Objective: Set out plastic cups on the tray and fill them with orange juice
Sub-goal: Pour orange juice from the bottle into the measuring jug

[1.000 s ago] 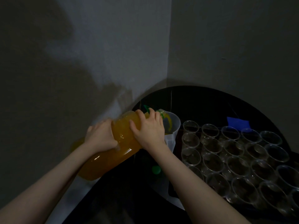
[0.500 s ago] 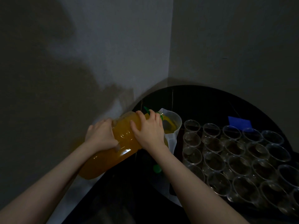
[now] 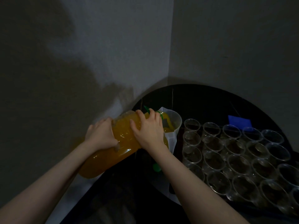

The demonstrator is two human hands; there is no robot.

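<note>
At centre frame, a large juice bottle (image 3: 113, 147) of orange liquid is tipped rightward, its green-ringed mouth over a translucent pitcher (image 3: 174, 126) holding some juice. The left hand (image 3: 102, 136) grips the bottle's middle, fingers curled round its underside; the right hand (image 3: 149, 128) clasps the shoulder near the neck, fingers wrapped over the top. Right of the pitcher, clear plastic cups (image 3: 233, 152) stand in touching rows on a dark tray (image 3: 275, 212), all appearing empty. A green cap (image 3: 156, 167) lies below the pitcher; a blue object (image 3: 239, 122) sits at upper right on the black round table (image 3: 202, 97).

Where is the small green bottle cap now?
In the head view, the green cap lies on the dark table, left of the cups, below the jug.
</note>
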